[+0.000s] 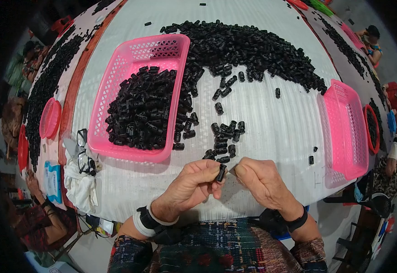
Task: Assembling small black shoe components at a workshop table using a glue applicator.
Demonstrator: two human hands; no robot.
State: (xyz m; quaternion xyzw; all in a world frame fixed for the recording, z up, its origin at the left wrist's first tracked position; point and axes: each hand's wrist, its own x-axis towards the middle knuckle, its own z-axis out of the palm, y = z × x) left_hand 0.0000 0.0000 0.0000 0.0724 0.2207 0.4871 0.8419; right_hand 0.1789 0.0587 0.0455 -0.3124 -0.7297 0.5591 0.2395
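Near the table's front edge, my left hand [190,183] pinches one small black cylindrical plastic piece [221,173] between thumb and fingers, tilted upright. Close by on its right, my right hand [267,183] is closed with thumb against forefinger; whatever lies in that pinch is too small or hidden to make out. Just beyond both hands sits a loose cluster of similar black pieces [226,132]. A pink plastic basket [99,123], part filled with such pieces, stands to the left. Behind it a large heap of them [253,50] curves across to the right.
A second pink basket [348,132] stands at the right edge. On the left lie a white cloth [81,184], eyeglasses [87,163] and a blue packet [53,182]. Stray pieces dot the white table covering [271,118]. Other people sit at neighbouring tables on both sides.
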